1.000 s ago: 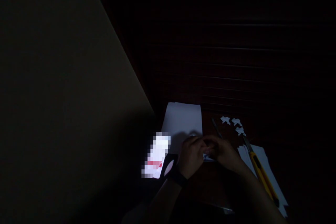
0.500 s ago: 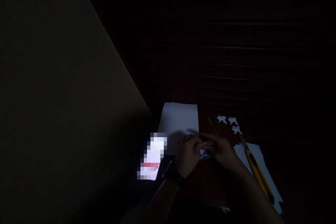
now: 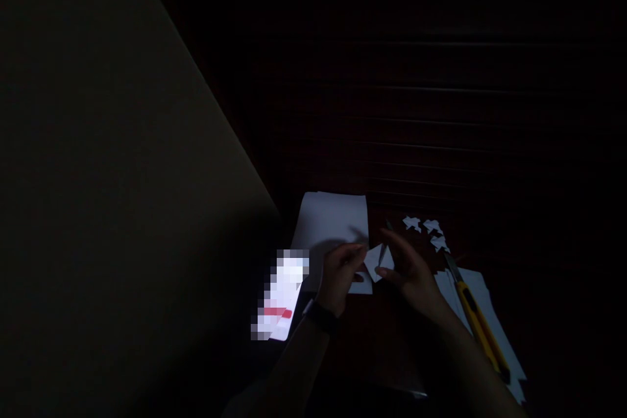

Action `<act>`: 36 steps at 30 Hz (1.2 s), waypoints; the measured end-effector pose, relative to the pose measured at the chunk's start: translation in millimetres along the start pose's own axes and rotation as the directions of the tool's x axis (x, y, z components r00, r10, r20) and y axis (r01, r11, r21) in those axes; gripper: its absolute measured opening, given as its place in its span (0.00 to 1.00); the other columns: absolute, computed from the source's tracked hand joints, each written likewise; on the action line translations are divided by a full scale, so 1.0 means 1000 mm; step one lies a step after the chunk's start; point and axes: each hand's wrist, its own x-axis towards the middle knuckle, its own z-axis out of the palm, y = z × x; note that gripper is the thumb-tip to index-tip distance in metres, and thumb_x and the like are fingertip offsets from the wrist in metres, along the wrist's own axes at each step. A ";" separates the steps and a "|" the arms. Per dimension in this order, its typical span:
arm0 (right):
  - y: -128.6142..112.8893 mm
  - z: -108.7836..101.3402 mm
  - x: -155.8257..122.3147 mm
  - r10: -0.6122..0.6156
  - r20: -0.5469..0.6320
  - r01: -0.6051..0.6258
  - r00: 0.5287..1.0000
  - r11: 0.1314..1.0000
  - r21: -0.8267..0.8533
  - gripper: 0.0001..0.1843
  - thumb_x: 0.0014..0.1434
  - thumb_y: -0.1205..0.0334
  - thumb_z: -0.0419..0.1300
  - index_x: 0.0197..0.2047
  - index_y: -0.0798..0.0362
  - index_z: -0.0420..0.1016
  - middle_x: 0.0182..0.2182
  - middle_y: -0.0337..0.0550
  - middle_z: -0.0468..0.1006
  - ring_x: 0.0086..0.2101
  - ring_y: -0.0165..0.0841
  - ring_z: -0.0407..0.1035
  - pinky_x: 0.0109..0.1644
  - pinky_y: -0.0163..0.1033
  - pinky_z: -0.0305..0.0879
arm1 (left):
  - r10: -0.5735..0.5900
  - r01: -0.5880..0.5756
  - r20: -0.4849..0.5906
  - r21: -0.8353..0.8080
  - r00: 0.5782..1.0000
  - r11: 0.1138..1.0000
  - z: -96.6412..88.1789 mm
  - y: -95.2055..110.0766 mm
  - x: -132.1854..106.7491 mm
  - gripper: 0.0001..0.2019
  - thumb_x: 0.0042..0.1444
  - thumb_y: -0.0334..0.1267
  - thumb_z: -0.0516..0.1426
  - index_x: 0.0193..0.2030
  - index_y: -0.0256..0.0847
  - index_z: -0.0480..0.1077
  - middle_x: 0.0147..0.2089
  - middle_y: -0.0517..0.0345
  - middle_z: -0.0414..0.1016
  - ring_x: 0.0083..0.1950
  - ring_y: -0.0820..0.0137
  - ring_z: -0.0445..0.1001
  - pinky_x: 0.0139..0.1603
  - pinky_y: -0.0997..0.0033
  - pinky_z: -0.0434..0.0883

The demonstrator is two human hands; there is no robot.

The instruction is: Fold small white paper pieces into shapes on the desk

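A small folded piece of white paper (image 3: 373,263) is between my two hands, over the dark tabletop. My left hand (image 3: 337,277), with a dark band on its wrist, pinches the paper near its left corner. At the other side my right hand (image 3: 414,273) has its thumb touching the paper's right part, while its index finger is stretched out away from the thumb. A darker line, a fold or shadow, crosses the paper near that thumb. Under and behind my left hand lie larger white sheets (image 3: 336,215).
A lit phone (image 3: 281,300) is left of my left wrist. Small folded paper shapes (image 3: 412,223) sit at the back right, near a thin pointed tool (image 3: 388,225). A yellow utility knife (image 3: 477,320) rests on more white paper (image 3: 502,333). A wall (image 3: 147,144) rises at left.
My hands have moved apart from being close together over the paper. The paper now shows its white face, and my right index finger has stretched out.
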 end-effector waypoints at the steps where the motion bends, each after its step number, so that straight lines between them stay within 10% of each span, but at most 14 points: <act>1: -0.002 -0.001 0.000 0.009 0.019 -0.010 1.000 1.000 0.018 0.34 0.49 0.64 0.64 0.59 0.45 0.60 0.58 0.42 0.62 0.57 0.39 0.55 0.61 0.48 0.49 | -0.022 0.022 0.024 0.001 0.999 1.000 -0.001 0.000 -0.001 0.16 0.46 0.45 0.61 0.40 0.38 0.73 0.34 0.54 0.74 0.29 0.73 0.72 0.21 0.79 0.64; 19: 0.000 0.006 -0.004 0.052 0.238 -0.087 0.970 0.987 0.137 0.09 0.48 0.61 0.66 0.36 0.47 0.80 0.48 0.45 0.71 0.49 0.41 0.65 0.53 0.47 0.60 | -0.055 0.054 0.015 0.073 0.998 0.996 -0.010 0.004 -0.014 0.11 0.48 0.36 0.57 0.38 0.36 0.73 0.31 0.53 0.75 0.27 0.73 0.71 0.19 0.80 0.60; 36: -0.004 0.001 -0.003 0.110 0.353 -0.161 0.929 0.980 0.117 0.11 0.47 0.62 0.66 0.37 0.47 0.80 0.48 0.45 0.73 0.47 0.42 0.67 0.50 0.48 0.62 | 0.092 -0.112 0.138 0.146 0.986 0.983 -0.010 -0.007 -0.011 0.13 0.52 0.40 0.57 0.42 0.35 0.72 0.37 0.48 0.76 0.32 0.69 0.73 0.22 0.79 0.64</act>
